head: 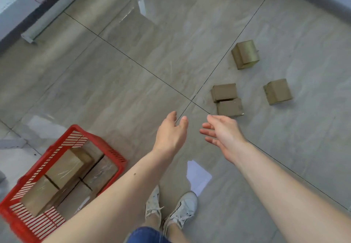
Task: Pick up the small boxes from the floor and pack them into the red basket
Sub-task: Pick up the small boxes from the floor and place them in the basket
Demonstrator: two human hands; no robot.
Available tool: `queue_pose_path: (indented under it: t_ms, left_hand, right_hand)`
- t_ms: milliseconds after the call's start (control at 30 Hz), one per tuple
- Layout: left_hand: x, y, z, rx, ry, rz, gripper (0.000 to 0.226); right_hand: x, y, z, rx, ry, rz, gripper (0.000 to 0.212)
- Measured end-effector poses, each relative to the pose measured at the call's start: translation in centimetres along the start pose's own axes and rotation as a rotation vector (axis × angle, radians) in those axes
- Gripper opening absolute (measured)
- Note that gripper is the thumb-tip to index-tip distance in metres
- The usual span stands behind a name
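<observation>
Head view shows two touching small boxes (227,100) on the floor (114,90) at 1 o'clock from my hands. Left hand (171,134) and right hand (221,134), both spread, empty; I would grip one each. Red basket (115,157) sits at 8 o'clock.

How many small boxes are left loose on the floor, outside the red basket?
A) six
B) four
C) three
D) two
B: four small boxes lie on the floor tiles, two touching, one beyond them and one to the right; the others sit in the red basket.
</observation>
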State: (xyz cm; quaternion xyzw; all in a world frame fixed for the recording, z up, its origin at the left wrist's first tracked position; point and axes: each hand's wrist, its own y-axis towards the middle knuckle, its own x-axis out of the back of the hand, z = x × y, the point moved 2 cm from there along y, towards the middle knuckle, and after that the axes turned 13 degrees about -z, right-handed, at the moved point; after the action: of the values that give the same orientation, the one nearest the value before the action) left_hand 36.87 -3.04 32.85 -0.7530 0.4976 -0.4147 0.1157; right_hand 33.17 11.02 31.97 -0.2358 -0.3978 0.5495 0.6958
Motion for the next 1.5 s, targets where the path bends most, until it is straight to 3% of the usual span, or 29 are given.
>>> queue_pose_path:
  t_ms: [633,967,1200,1500]
  left_hand:
    - [-19.7,4.8,-19.3,-0.112,0.153,0.103,0.052]
    - [-30.7,5.0,-22.1,0.043,0.094,0.035,0.049]
    - [-32.7,7.8,-21.5,0.124,0.086,-0.016,0.059]
    - [-34.1,15.0,-18.0,0.134,0.115,-0.05,0.059]
  right_hand:
    - [17.4,16.0,11.0,-0.094,0.221,-0.139,0.008]
    - [26.9,25.4,12.3,-0.139,0.109,-0.094,0.016]
    - [26.8,30.1,13.7,-0.163,0.027,-0.068,0.015]
    - [21.3,38.2,12.7,-0.098,-0.169,-0.043,0.008]
